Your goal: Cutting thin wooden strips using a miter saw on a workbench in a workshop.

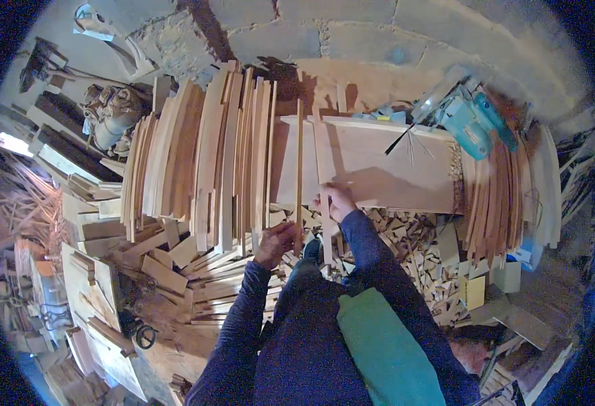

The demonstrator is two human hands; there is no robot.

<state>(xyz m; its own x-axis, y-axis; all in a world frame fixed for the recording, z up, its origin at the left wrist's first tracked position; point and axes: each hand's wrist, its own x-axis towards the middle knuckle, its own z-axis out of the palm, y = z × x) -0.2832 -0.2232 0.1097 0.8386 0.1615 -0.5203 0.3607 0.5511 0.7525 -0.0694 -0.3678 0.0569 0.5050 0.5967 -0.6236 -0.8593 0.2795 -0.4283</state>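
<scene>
Left grip [277, 245] and right grip [339, 203]: both closed, each clamped on its own long wooden strip. Layout logged from left to right.

Far left, the stack of strips [206, 155], pieces side by side, long axes pointing away from me. Next, my left grip, nearer my body than the right one. It pinches the left strip [299, 162] close to its near end, so almost all of that piece runs forward from my fingers. Long axis: nearly straight away from me, roughly parallel to the closest pieces in the stack.

Then a gap, and the right strip [319, 152]. It slants slightly, far end toward the left strip, near end off to the right; the gap is therefore narrower at the far ends and wider by my hands. No contact seen between the two.

My right grip comes next, further forward, on the right strip from its right side. This piece extends both ways from the hold, the longer part ahead, a shorter tail back toward me. Both strips thus lie between my hands.

Beyond, rightward: pale flat board [392, 166], then teal power tool [470, 132] above a right-hand bundle of strips [497, 203]
</scene>
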